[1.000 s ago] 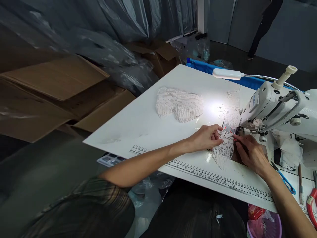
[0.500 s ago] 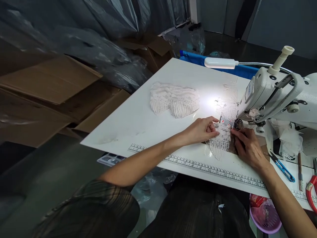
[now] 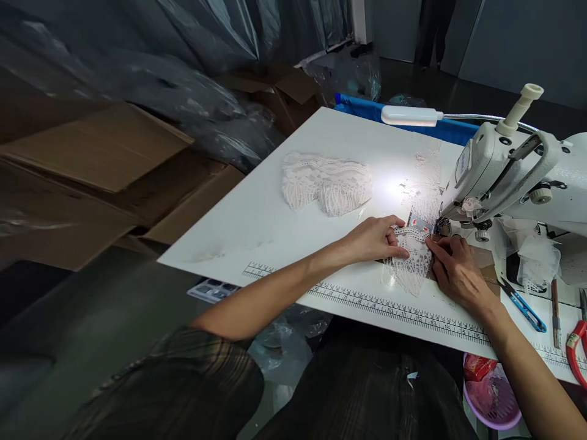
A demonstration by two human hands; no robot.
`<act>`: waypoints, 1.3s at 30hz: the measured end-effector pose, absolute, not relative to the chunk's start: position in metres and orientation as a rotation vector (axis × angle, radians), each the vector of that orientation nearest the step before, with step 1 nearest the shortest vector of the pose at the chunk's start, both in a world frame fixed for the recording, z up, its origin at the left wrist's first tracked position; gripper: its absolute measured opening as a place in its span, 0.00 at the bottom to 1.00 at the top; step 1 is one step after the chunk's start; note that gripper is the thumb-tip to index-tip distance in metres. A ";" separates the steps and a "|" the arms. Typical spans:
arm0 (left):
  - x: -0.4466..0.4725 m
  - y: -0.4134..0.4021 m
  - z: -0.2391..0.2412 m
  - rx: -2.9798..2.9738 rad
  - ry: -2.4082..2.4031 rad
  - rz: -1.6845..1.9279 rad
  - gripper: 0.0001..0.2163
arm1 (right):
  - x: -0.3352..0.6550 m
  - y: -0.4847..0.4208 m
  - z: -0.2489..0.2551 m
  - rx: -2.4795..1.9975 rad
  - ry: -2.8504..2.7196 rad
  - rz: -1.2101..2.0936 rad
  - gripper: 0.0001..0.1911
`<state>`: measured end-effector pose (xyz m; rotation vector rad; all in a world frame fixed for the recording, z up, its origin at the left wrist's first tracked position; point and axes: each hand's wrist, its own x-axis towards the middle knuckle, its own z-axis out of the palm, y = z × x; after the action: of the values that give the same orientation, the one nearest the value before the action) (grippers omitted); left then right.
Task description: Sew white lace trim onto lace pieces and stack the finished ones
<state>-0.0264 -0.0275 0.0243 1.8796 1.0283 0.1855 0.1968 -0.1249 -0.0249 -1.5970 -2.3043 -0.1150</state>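
the white lace piece (image 3: 413, 263) lies on the tabletop (image 3: 257, 229), close by the head of the sewing machine (image 3: 498, 174). at its left edge the left hand (image 3: 378, 238) has curled fingers, thumb and forefinger apart; the right hand (image 3: 458, 269) reaches a forefinger to its right edge (whether either one pinches, i cannot tell). best to guide the lace flat and lightly, unstretched, fingertips clear of the machine's head.
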 end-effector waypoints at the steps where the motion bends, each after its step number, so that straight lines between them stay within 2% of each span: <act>1: -0.026 -0.027 0.026 1.896 1.028 0.177 0.39 | 0.196 -0.126 -0.025 -1.617 -2.305 -0.134 0.24; 5: -0.027 -0.027 0.030 1.973 1.035 0.143 0.43 | 0.192 -0.127 -0.027 -1.640 -2.279 -0.180 0.24; 7: -0.027 -0.029 0.030 2.008 1.068 0.148 0.42 | 0.192 -0.126 -0.029 -1.606 -2.253 -0.174 0.24; 12: -0.026 -0.034 0.027 2.043 1.122 0.238 0.27 | 0.200 -0.123 -0.026 -1.482 -2.136 -0.043 0.24; 17: -0.026 -0.036 0.026 1.979 1.106 0.265 0.23 | 0.203 -0.124 -0.021 -1.349 -2.190 0.058 0.19; 24: -0.026 -0.033 0.022 1.952 1.117 0.312 0.25 | 0.207 -0.123 -0.019 -1.354 -2.168 0.090 0.18; 30: -0.028 -0.033 0.023 1.883 1.095 0.320 0.25 | 0.211 -0.124 -0.014 -1.489 -1.989 0.201 0.18; 39: -0.025 -0.034 0.026 1.835 1.148 0.307 0.23 | 0.209 -0.125 -0.018 -1.501 -1.962 0.180 0.17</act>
<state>-0.0247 -0.0339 0.0261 1.8346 1.1479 0.3072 0.2092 -0.1247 -0.0175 -1.5014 -1.9615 0.1797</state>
